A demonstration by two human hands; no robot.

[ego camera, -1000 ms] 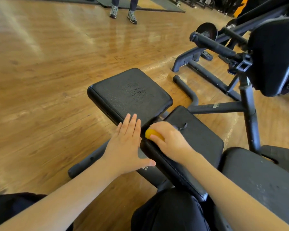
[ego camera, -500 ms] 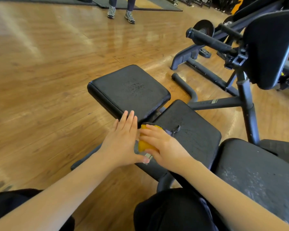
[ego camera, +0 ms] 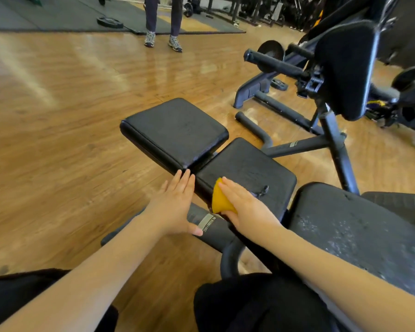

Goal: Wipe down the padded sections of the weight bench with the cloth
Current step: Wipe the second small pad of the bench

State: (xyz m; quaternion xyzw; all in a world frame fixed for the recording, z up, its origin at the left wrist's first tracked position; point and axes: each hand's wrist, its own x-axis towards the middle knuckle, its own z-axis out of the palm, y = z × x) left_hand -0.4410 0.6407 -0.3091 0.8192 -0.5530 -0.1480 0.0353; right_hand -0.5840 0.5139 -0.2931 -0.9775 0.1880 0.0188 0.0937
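Observation:
The bench has three flat black pads in a row: a far pad [ego camera: 175,130], a middle pad [ego camera: 252,168] and a scuffed near pad [ego camera: 357,231]. My right hand [ego camera: 247,207] lies with straight fingers on a yellow cloth [ego camera: 219,200] and presses it against the left side edge of the middle pad. My left hand [ego camera: 175,204] is flat with straight fingers beside it, fingertips at the near corner of the far pad, thumb over the grey frame tube [ego camera: 211,224]. It holds nothing.
An upright black pad [ego camera: 345,68] on a dark metal frame stands at the right, with handle bars and floor legs. A person's legs and shoes [ego camera: 163,41] are at the back, near a weight plate [ego camera: 109,22] on a mat. Wooden floor lies to the left.
My right hand slid the cloth from the middle pad's top corner down onto its left side, and its fingers straightened. My left hand stayed in place.

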